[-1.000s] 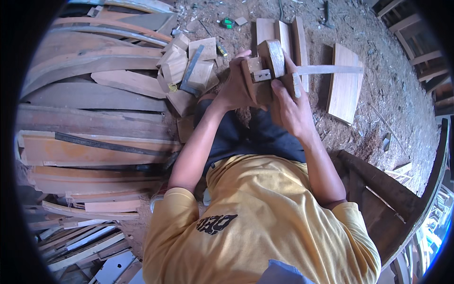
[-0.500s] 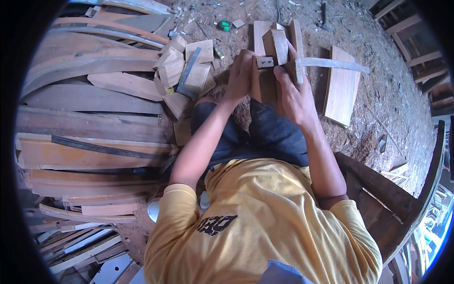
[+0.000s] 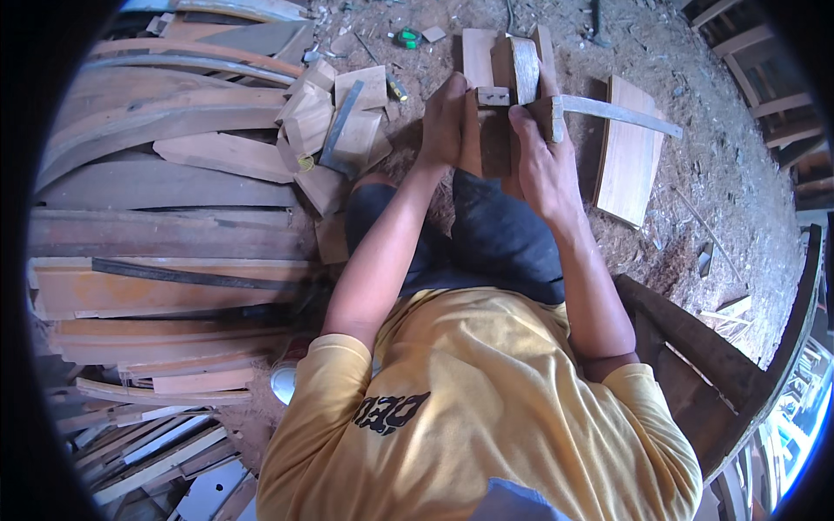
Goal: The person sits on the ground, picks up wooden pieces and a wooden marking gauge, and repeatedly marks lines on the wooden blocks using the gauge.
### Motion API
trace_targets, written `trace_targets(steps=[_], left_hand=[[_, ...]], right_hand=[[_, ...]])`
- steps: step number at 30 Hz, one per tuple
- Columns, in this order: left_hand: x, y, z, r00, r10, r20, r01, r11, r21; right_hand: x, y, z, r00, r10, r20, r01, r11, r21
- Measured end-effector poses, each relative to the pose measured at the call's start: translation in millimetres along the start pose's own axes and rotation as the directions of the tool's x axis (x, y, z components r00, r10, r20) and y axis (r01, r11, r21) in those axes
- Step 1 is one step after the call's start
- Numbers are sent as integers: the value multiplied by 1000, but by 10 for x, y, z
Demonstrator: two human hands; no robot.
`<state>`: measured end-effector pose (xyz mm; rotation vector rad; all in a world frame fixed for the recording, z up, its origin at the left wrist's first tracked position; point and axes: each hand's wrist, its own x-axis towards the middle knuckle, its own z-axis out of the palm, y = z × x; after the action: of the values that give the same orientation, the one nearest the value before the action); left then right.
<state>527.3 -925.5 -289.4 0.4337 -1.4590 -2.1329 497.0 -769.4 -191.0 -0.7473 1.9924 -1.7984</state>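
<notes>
My left hand [image 3: 446, 113] is closed round the left side of an upright wooden board [image 3: 469, 143], above my knees. A small wooden block end [image 3: 493, 96] with two dark marks lies across its top. My right hand [image 3: 546, 165] grips the right side, its thumb up against a thick wooden block with a curved top [image 3: 525, 71]. Beside that hand is a square [image 3: 556, 118] with a wooden stock; its long pale blade [image 3: 621, 113] points right. Which pieces are joined I cannot tell, and most of the right fingers are hidden.
Trapezoid boards [image 3: 630, 161] lie on the shavings-covered floor to the right. At left are cut wood blocks [image 3: 308, 122], a metal square [image 3: 340, 126], a yellow-black cutter [image 3: 397, 86] and stacked planks [image 3: 165, 230]. A green tape measure [image 3: 407, 37] lies beyond. A dark wooden frame [image 3: 695, 347] stands at right.
The curved-top block has tilted, so that its pale edge faces me more. Both hands and the held wood have shifted slightly away from me. Both hands keep their grip.
</notes>
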Motion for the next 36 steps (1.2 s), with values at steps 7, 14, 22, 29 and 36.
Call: trace_targets(steps=[7,14,22,29,36], left_hand=[[63,-78,-146,969,226,100,-245,932,266],[33,-41,-199,991,132,37,-137,969,205],[90,-135,-328,888,428,169,-448,722,527],[63,-136,-203,964,261,42,-257,892,372],[50,-110,-177,944,323,74,-322,842,432]], right_hand=[[-27,-81,2,998,-46,36,53,975,-216],[-302,-97,-34,995,45,90,-32,989,-141],[-915,-10,-85,989,104,110,-86,984,-155],[-701,17,-122,998,34,54,-37,998,59],[-79,-96,-76,996,-44,77,55,987,-152]])
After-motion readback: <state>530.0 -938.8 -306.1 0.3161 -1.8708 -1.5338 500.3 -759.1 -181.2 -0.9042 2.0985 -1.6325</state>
